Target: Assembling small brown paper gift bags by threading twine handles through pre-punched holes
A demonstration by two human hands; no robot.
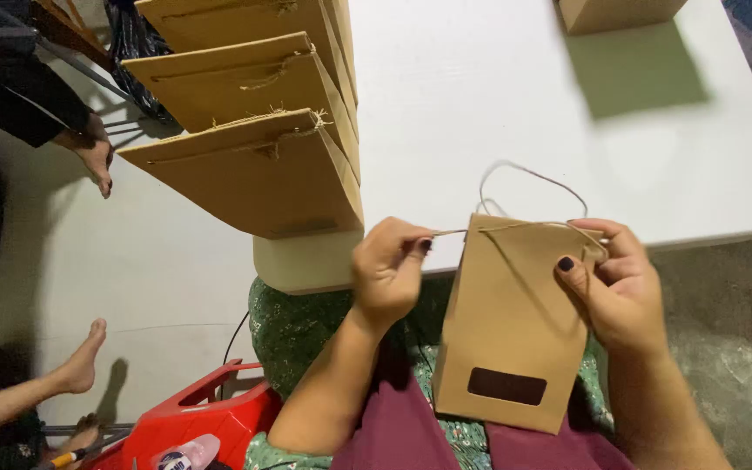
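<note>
A small brown paper bag (pixel 511 335) with a dark oblong window near its bottom stands on my lap, just below the white table's edge. My right hand (pixel 615 287) grips the bag's upper right corner, thumb on the front. My left hand (pixel 389 270) pinches the end of a thin twine string (pixel 533 174) beside the bag's upper left corner. The string loops up above the bag's folded top and over the table.
Three finished brown bags (pixel 258 170) lean in a row over the white table's (pixel 480 96) left edge. Another brown box or bag (pixel 615 13) sits at the far edge. A red plastic stool (pixel 202 422) stands at lower left. Other people's bare feet (pixel 84 357) rest on the floor at left.
</note>
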